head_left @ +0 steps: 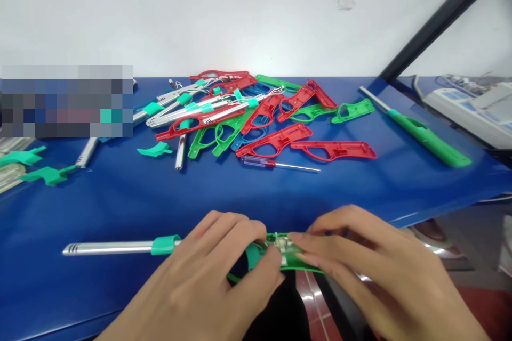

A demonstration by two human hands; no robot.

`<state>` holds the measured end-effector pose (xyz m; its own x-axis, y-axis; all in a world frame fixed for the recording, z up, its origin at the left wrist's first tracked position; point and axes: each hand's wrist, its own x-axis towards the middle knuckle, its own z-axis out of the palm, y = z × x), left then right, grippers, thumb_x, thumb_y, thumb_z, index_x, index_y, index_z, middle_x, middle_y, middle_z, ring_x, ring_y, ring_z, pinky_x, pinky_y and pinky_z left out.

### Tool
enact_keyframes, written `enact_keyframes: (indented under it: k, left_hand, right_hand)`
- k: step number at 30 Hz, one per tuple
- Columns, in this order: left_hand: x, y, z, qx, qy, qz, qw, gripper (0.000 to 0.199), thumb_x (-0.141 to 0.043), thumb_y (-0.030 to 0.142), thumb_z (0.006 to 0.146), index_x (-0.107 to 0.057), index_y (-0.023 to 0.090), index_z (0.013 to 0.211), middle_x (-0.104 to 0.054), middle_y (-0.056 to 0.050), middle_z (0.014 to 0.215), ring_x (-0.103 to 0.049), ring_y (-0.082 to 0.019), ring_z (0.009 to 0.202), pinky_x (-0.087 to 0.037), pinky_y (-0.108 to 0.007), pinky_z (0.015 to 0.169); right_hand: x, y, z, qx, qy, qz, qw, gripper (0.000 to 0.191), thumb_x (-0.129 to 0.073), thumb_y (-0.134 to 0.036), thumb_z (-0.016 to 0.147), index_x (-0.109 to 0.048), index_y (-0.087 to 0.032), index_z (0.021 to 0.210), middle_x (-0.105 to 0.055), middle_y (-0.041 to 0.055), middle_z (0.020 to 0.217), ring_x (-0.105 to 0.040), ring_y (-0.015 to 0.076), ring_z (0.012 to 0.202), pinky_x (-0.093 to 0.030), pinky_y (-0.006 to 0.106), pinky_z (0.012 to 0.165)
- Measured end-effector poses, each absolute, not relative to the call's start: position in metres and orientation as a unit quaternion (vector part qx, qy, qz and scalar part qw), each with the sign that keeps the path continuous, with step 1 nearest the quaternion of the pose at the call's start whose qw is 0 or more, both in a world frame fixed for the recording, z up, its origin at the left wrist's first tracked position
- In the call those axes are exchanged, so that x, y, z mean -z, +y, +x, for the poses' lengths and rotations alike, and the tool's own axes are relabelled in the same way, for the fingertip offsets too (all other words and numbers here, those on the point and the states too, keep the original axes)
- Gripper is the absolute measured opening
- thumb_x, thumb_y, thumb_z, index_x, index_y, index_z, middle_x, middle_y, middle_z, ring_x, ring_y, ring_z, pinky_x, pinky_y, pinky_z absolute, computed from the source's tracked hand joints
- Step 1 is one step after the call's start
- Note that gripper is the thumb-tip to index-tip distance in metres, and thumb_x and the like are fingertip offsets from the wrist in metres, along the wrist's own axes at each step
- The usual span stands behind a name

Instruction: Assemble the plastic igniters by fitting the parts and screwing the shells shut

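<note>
At the table's front edge lies a long-nosed lighter with an open green handle half (310, 264), a teal collar (165, 245) and a silver tube (112, 248) pointing left. My left hand (232, 261) is closed round the handle near the trigger opening, with a teal trigger (252, 256) beside its thumb. At the handle's right part, my right hand (356, 256) pinches a clear plastic part (286, 246) seated in the green shell. Its fingertips partly cover that part, and the left fingers hide much of the handle's middle.
Behind my hands is a pile of red handle halves (276, 141), green ones and silver tubes (180, 112). A screwdriver (280, 164) lies before it. An assembled green lighter (428, 138) rests right; loose teal triggers (50, 175) lie left. A white device (472, 112) stands far right.
</note>
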<state>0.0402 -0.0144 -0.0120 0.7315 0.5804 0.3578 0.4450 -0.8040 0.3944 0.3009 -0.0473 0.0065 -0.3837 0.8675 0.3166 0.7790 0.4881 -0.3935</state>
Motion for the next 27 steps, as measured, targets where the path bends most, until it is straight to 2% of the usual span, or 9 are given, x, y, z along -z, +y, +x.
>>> enact_keyframes:
  k: [4, 7, 10, 14, 18, 21, 23, 25, 27]
  left_hand:
    - [0.014, -0.02, 0.033, -0.225, 0.286, 0.921, 0.137, 0.035, -0.052, 0.01, 0.107, -0.076, 0.032, 0.118, -0.079, 0.0, 0.114, -0.074, -0.024, 0.105, -0.066, -0.04, 0.093]
    - [0.017, -0.026, 0.026, -0.2, 0.309, 0.924, 0.1, 0.041, -0.065, 0.011, 0.101, -0.075, 0.037, 0.131, -0.08, 0.0, 0.124, -0.075, -0.025, 0.116, -0.064, -0.04, 0.107]
    - [0.021, -0.03, 0.022, -0.187, 0.32, 0.926, 0.071, 0.046, -0.07, 0.012, 0.098, -0.075, 0.04, 0.135, -0.079, 0.0, 0.131, -0.075, -0.027, 0.123, -0.063, -0.04, 0.111]
    - [0.025, -0.031, 0.02, -0.174, 0.305, 0.935, 0.044, 0.047, -0.067, 0.013, 0.099, -0.073, 0.037, 0.139, -0.077, -0.002, 0.137, -0.073, -0.027, 0.128, -0.063, -0.042, 0.112]
    - [0.031, -0.033, 0.016, -0.162, 0.292, 0.941, 0.05, 0.046, -0.066, 0.017, 0.101, -0.071, 0.037, 0.141, -0.075, -0.002, 0.14, -0.068, -0.029, 0.135, -0.058, -0.05, 0.121]
    - [0.036, -0.035, 0.013, -0.16, 0.294, 0.941, 0.05, 0.044, -0.064, 0.019, 0.102, -0.071, 0.039, 0.14, -0.075, -0.001, 0.141, -0.067, -0.03, 0.137, -0.054, -0.056, 0.124]
    - [0.037, -0.035, 0.012, -0.161, 0.299, 0.94, 0.046, 0.043, -0.063, 0.018, 0.102, -0.072, 0.039, 0.139, -0.075, -0.002, 0.141, -0.067, -0.031, 0.137, -0.056, -0.056, 0.122]
    - [0.037, -0.034, 0.012, -0.158, 0.295, 0.941, 0.043, 0.042, -0.064, 0.018, 0.101, -0.073, 0.038, 0.138, -0.075, -0.003, 0.141, -0.067, -0.032, 0.137, -0.059, -0.054, 0.119]
    - [0.036, -0.033, 0.012, -0.152, 0.289, 0.944, 0.04, 0.041, -0.065, 0.021, 0.102, -0.073, 0.039, 0.138, -0.075, -0.003, 0.14, -0.067, -0.033, 0.137, -0.06, -0.054, 0.117]
  right_hand:
    - [-0.009, -0.046, 0.302, -0.121, -0.837, -0.485, 0.223, 0.043, -0.041, -0.039, 0.123, -0.083, -0.034, 0.114, -0.077, -0.0017, 0.09, -0.079, 0.012, 0.072, -0.066, 0.022, 0.061]
    - [-0.011, -0.044, 0.302, -0.108, -0.846, -0.479, 0.208, 0.04, -0.044, -0.028, 0.12, -0.084, -0.032, 0.117, -0.076, -0.0014, 0.088, -0.078, 0.0128, 0.068, -0.065, 0.023, 0.058]
    - [-0.012, -0.044, 0.301, -0.096, -0.846, -0.482, 0.207, 0.039, -0.046, -0.02, 0.117, -0.083, -0.031, 0.119, -0.077, -0.0009, 0.09, -0.077, 0.0135, 0.069, -0.064, 0.023, 0.056]
    - [-0.011, -0.044, 0.301, -0.115, -0.843, -0.484, 0.203, 0.038, -0.046, -0.028, 0.12, -0.083, -0.033, 0.119, -0.076, -0.0019, 0.092, -0.078, 0.0122, 0.071, -0.064, 0.022, 0.059]
    - [-0.009, -0.045, 0.302, -0.132, -0.835, -0.491, 0.21, 0.035, -0.046, -0.038, 0.122, -0.081, -0.037, 0.122, -0.077, -0.0046, 0.094, -0.079, 0.0094, 0.076, -0.063, 0.02, 0.064]
    - [-0.009, -0.045, 0.301, -0.1, -0.829, -0.492, 0.248, 0.024, -0.056, -0.038, 0.119, -0.08, -0.035, 0.12, -0.079, -0.0048, 0.098, -0.078, 0.0109, 0.081, -0.063, 0.023, 0.071]
    - [-0.01, -0.045, 0.299, -0.079, -0.828, -0.487, 0.268, 0.02, -0.06, -0.034, 0.118, -0.079, -0.034, 0.122, -0.08, -0.004, 0.102, -0.076, 0.0121, 0.087, -0.063, 0.024, 0.078]
    - [-0.012, -0.045, 0.298, -0.085, -0.832, -0.477, 0.269, 0.021, -0.058, -0.031, 0.118, -0.078, -0.033, 0.125, -0.079, -0.0037, 0.105, -0.074, 0.0115, 0.091, -0.062, 0.022, 0.081]
    - [-0.013, -0.046, 0.299, -0.101, -0.836, -0.471, 0.262, 0.025, -0.054, -0.033, 0.12, -0.078, -0.033, 0.125, -0.078, -0.0036, 0.102, -0.073, 0.0103, 0.089, -0.061, 0.019, 0.078]
